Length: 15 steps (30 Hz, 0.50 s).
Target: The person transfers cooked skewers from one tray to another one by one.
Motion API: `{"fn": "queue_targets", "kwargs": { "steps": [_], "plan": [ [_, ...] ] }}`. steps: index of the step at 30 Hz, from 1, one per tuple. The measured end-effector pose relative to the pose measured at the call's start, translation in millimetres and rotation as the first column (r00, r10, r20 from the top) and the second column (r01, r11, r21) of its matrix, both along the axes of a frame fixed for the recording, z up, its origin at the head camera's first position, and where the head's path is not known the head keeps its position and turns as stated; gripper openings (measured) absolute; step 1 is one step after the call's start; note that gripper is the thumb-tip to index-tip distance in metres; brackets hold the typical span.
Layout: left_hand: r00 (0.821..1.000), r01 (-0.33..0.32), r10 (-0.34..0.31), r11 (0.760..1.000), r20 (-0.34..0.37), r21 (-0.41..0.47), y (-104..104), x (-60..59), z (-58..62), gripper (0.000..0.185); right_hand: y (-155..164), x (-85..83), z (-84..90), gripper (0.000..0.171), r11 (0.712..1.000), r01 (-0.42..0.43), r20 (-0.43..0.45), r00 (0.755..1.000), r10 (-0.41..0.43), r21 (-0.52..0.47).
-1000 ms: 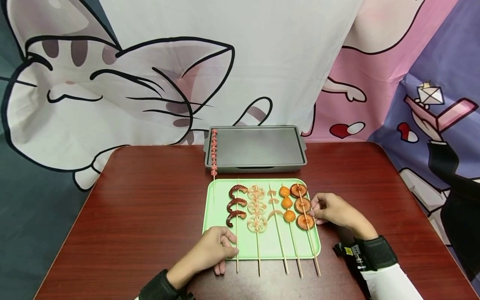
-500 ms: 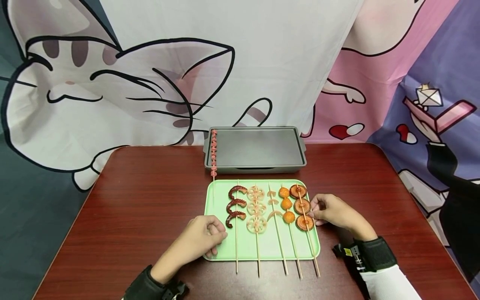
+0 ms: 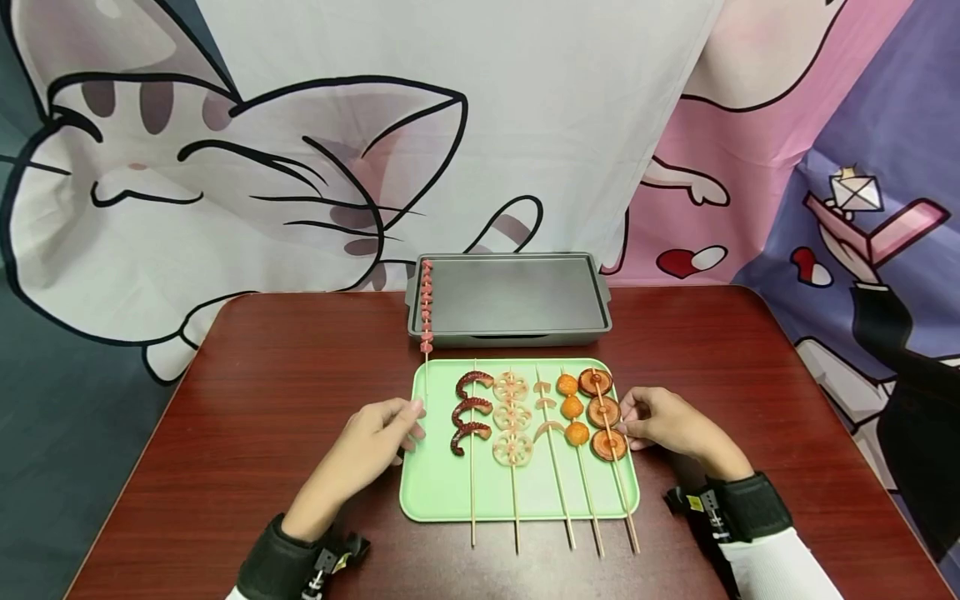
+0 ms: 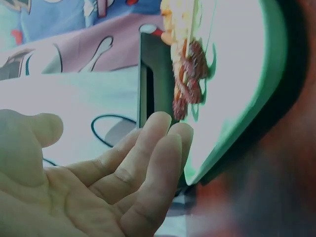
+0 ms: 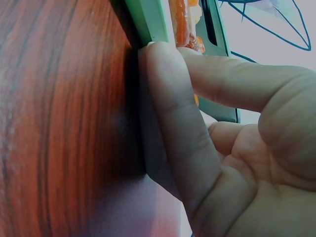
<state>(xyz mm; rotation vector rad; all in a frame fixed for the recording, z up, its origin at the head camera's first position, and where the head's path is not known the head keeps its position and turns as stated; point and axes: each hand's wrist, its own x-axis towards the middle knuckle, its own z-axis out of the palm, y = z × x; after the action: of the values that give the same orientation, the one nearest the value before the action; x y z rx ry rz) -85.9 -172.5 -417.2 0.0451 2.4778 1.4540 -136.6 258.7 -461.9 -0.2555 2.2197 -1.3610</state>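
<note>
A light green tray (image 3: 442, 496) lies on the table and bears several skewers. They carry dark red curled pieces (image 3: 472, 406), lotus root slices (image 3: 513, 450), pale curved pieces (image 3: 550, 428), orange balls (image 3: 577, 433) and brown mushroom slices (image 3: 609, 445). My left hand (image 3: 371, 437) is at the tray's left edge; in the left wrist view its thumb stands apart from its loosely bent fingers (image 4: 158, 163), whose tips are right at the rim. On the right side, my right hand (image 3: 663, 421) pinches the tray rim (image 5: 150, 22) between thumb and finger.
Behind the tray stands a grey rectangular grill pan (image 3: 517, 292). One skewer of pink pieces (image 3: 427, 304) lies along its left side, its stick reaching over the green tray. The brown wooden table (image 3: 247, 400) ends before a printed cloth backdrop (image 3: 562, 125).
My left hand has moved from the skewer sticks at the tray's front left, leftward and away from me, to its left edge. The right hand stays at the right rim.
</note>
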Motion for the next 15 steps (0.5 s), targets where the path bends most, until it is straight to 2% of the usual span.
{"fn": "queue_targets", "kwargs": {
  "steps": [7, 11, 15],
  "plan": [
    [0.997, -0.068, 0.071, 0.995, -0.035, 0.076, -5, -17.1, -0.4, 0.055, 0, 0.0, 0.8, 0.012, 1.000, 0.004, -0.002, 1.000, -0.004, 0.012],
    [0.997, -0.074, 0.073, 0.981, 0.010, 0.177, -9, -25.1, -1.0, 0.062, -2, 0.7, 0.7, 0.014, 1.000, 0.002, 0.003, 1.000, -0.002, 0.000],
    [0.996, -0.072, 0.054, 0.950, 0.067, 0.304, -12, -32.3, -3.0, 0.072, -1, 1.1, 1.8, 0.014, 1.000, 0.002, 0.005, 1.000, -0.002, -0.003]
  ]
}}
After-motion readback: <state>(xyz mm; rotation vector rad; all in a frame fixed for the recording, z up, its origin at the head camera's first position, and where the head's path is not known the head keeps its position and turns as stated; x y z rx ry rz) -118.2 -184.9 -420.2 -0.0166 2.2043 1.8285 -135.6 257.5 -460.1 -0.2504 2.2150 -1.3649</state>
